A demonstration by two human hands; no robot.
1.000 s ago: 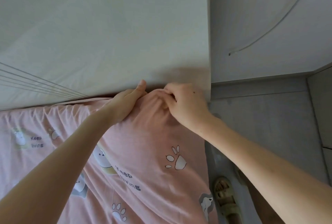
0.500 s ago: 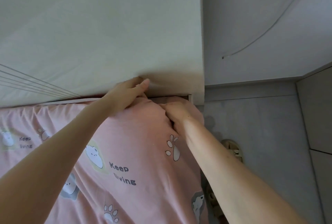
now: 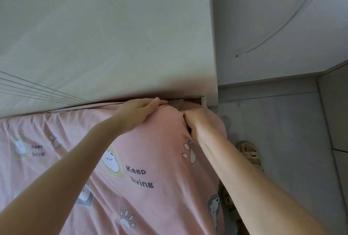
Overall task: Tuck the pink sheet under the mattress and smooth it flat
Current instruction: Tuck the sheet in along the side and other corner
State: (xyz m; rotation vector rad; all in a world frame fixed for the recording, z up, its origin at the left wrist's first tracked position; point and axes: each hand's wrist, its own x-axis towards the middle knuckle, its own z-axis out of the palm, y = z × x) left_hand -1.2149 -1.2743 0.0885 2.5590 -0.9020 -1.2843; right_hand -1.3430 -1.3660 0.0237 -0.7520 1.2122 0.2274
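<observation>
The pink sheet (image 3: 154, 159), printed with bears, paws and "Keep living", covers the mattress, whose far right corner (image 3: 212, 120) bulges under it. My left hand (image 3: 139, 110) lies flat on the sheet at the top edge, fingers straight, pointing into the gap by the headboard. My right hand (image 3: 194, 118) is pushed down into the sheet at the corner; its fingers are hidden in the fabric, so its grip cannot be made out.
A tall cream headboard (image 3: 105, 37) rises right behind the mattress. A strip of bed frame (image 3: 192, 100) shows in the gap. Grey floor (image 3: 282, 140) lies to the right, with my sandalled foot (image 3: 248, 155) beside the bed. A wall with a thin cable (image 3: 273, 33) stands behind.
My right hand has gone from pinching the sheet on top down over the corner, its fingers now buried. My left hand has flattened and slid right along the headboard gap.
</observation>
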